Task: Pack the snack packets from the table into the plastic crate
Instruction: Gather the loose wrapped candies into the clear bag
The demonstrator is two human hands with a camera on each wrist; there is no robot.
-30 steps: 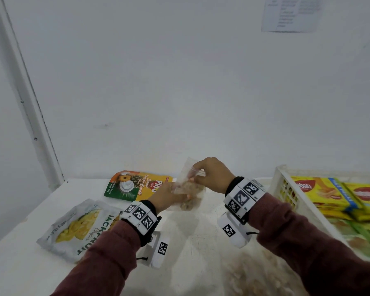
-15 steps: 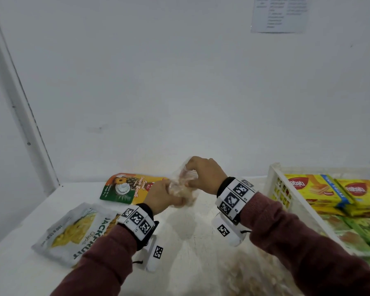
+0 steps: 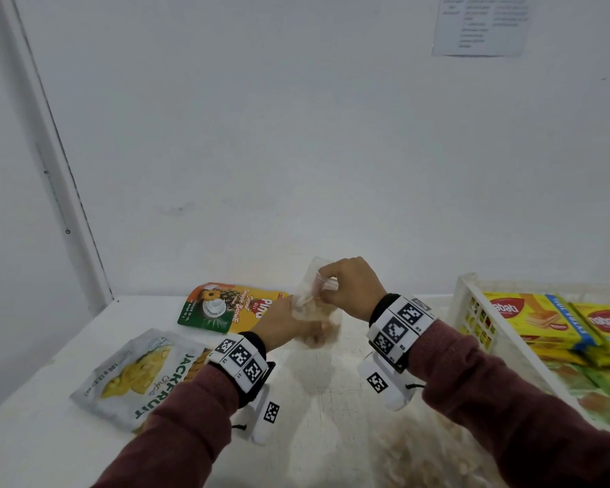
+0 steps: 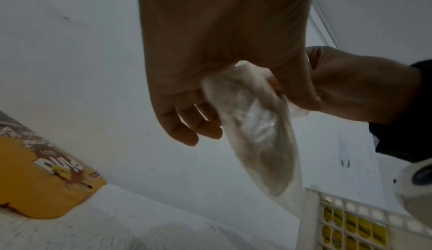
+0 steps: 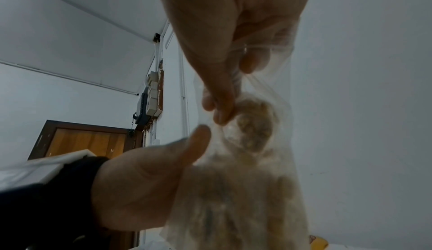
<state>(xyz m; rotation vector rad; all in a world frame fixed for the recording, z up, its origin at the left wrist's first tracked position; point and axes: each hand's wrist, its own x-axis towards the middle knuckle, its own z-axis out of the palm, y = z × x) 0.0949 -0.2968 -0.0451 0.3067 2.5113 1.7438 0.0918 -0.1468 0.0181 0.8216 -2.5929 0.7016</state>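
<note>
Both hands hold a clear plastic snack bag point(image 3: 318, 311) of pale brown pieces above the table's middle. My left hand point(image 3: 289, 329) grips its lower part from the left; the bag point(image 4: 254, 124) hangs past those fingers in the left wrist view. My right hand point(image 3: 346, 287) pinches the bag's top edge, where the bag point(image 5: 252, 130) shows between thumb and fingers in the right wrist view. The white plastic crate point(image 3: 472, 311) stands at the right with yellow wafer packs point(image 3: 536, 322) inside. A Jackfruit chips packet point(image 3: 145, 375) and a yellow-green biscuit packet point(image 3: 226, 308) lie on the table to the left.
The white table point(image 3: 50, 434) ends at a white wall behind. Another clear bag of pale snacks point(image 3: 423, 452) lies blurred near the front edge under my right forearm. Green packets point(image 3: 603, 392) fill the crate's near side. A paper sheet point(image 3: 479, 22) hangs on the wall.
Both hands stay on the clear bag and have lifted it slightly. The right hand's pinch has shifted along the top edge, bunching the bag; the view has drifted a little.
</note>
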